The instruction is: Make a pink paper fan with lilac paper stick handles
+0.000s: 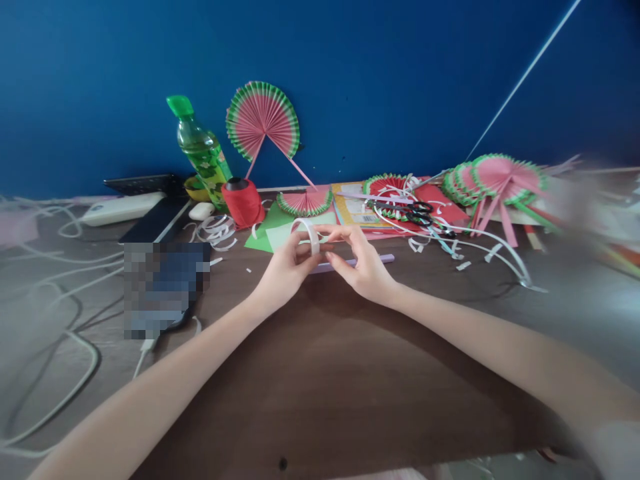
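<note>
A narrow white ring, which looks like a roll of tape point(314, 239), stands on edge between my hands above the table. My left hand point(287, 267) is closed around it, with fingers through or behind the ring and the thumb at its lower edge. From the other side my right hand point(363, 267) curls in, its thumb and fingertips at the ring's right side. Whether those fingertips pinch a loose end is too small to tell. Beneath both hands lies a pale purple folded paper strip point(385, 259), partly hidden by them.
Behind stand a green-capped bottle point(200, 150), a red thread spool point(243, 203) and a watermelon-patterned paper fan point(263, 117). To the right lie black-handled scissors point(417, 212), white strips and more fans point(507, 179). A phone point(173, 287) with cables is at left.
</note>
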`<state>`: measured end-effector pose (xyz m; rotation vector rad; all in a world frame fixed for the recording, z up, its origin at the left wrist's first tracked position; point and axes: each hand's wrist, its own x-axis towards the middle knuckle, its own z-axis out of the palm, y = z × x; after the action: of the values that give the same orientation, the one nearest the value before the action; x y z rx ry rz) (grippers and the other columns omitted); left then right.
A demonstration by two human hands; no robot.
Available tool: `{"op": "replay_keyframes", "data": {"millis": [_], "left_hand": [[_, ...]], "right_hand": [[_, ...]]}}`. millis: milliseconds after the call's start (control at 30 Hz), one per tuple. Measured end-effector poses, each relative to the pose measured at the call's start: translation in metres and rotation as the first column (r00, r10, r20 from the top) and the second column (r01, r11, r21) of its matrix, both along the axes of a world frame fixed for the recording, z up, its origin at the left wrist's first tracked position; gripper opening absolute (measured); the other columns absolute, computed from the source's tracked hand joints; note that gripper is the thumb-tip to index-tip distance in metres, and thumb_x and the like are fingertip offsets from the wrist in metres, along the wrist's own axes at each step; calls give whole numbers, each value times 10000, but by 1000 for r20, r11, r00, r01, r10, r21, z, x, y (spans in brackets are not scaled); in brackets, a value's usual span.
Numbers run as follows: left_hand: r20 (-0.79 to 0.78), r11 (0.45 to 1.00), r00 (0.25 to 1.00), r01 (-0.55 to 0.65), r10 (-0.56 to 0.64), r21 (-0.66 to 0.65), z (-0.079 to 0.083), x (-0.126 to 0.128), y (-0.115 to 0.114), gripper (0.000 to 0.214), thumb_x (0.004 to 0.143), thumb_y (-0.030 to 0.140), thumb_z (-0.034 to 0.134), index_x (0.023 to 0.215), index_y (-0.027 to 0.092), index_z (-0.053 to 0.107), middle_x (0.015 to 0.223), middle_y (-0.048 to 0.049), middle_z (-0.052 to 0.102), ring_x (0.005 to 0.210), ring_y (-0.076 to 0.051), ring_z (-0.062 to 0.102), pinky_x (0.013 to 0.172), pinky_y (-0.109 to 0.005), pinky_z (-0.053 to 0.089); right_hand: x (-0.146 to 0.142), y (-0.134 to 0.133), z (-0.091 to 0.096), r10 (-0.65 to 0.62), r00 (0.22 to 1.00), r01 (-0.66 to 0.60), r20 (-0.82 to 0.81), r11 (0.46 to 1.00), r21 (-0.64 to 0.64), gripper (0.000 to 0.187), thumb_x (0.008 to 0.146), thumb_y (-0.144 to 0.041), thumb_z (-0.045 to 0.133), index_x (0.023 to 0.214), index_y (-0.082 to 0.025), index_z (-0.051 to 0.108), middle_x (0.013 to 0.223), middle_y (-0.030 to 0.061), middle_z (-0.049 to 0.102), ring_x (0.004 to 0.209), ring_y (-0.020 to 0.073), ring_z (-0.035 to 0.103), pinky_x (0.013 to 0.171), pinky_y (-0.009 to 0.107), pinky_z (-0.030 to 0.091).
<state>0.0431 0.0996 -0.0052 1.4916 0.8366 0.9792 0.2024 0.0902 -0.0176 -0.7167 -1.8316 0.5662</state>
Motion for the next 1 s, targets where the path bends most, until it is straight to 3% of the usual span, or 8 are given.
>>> {"op": "replay_keyframes", "data": {"millis": [267,467,733,1000], "left_hand": [[-48,996,996,73,-70,53,4,4,-4,285,802,234,552,1058,164,447,913,-56,684,908,-171,638,849,-312,463],[-276,976,958,-16,77,217,2,1,-4,202,863,258,424,1039,171,469,619,54,539,592,-88,520,612,-223,410],[-408,940,889,-67,209,335,6,2,-11,116,857,245,396,942,183,444,572,69,529,479,-72,425,523,-206,353],[-435,939,868,-91,238,333,7,5,-14,73,863,276,394,867,203,393,525,75,512,435,-72,374,466,-198,303]], "right_hand": [[0,3,1,-156,988,156,-5,987,44,108,811,-118,560,857,-213,537,1061,77,525,1016,181,530,811,350,488],[0,1,3,-141,990,141,-6,989,34,87,818,-123,565,789,-198,534,944,40,524,834,138,525,739,309,477],[-3,-3,3,-212,977,209,25,975,74,94,809,-115,572,781,-197,536,825,17,514,783,138,515,705,299,449],[-4,-6,5,-242,970,242,-7,965,99,98,803,-103,567,773,-196,562,789,14,527,762,141,524,686,301,446]]}}
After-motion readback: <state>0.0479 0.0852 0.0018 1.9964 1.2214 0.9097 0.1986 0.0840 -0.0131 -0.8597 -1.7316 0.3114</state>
